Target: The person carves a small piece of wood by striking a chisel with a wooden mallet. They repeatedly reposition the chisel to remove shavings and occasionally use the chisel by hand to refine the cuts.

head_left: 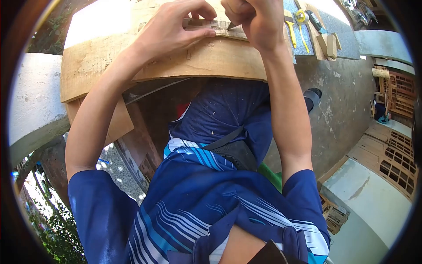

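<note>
left hand (171, 28): grip half-curled over board (211, 56), hold unclear | right hand (260, 22): grip closed around pointed tool (231, 26)

Strong daylight burns the far left part of the wooden slab (211, 57) to blank white, while its near side keeps warm colour and visible grain. The pale wall (37, 83) left of the slab is bright too. Deep shadow lies beneath the slab; the floor (338, 97) to its right sits in softer shade. Below and left of it, foliage (57, 224) blurs amid glare. Fisheye distortion and black vignetting surround the slab.
</note>
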A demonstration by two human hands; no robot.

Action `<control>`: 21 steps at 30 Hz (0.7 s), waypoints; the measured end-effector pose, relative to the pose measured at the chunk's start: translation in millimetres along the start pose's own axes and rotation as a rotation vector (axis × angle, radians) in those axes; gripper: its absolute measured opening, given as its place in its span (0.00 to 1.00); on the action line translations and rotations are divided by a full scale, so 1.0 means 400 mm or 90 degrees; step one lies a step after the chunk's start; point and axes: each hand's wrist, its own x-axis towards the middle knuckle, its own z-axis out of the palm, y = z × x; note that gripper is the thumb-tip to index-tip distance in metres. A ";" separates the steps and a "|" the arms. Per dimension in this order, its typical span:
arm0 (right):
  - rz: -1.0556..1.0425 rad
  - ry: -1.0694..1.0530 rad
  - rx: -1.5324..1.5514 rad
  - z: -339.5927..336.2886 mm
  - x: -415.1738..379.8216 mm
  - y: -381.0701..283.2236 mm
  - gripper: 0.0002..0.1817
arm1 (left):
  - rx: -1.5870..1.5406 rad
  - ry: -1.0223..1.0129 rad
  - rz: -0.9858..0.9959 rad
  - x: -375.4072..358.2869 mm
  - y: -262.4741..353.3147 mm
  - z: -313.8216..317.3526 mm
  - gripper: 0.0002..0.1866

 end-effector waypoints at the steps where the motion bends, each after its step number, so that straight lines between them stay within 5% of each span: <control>1: 0.008 -0.008 -0.049 0.000 0.002 -0.003 0.14 | 0.014 -0.002 0.008 -0.001 -0.009 -0.001 0.17; 9: -0.058 0.045 -0.054 0.083 -0.011 0.014 0.11 | -0.277 -0.027 -0.080 0.009 0.044 -0.011 0.23; 15: 0.049 -0.127 -0.316 0.053 0.039 -0.032 0.22 | -0.137 -0.055 -0.021 -0.002 0.042 -0.022 0.21; 21: 0.118 -0.219 -0.231 0.069 0.030 -0.032 0.20 | -0.044 -0.047 -0.002 -0.015 0.056 -0.027 0.20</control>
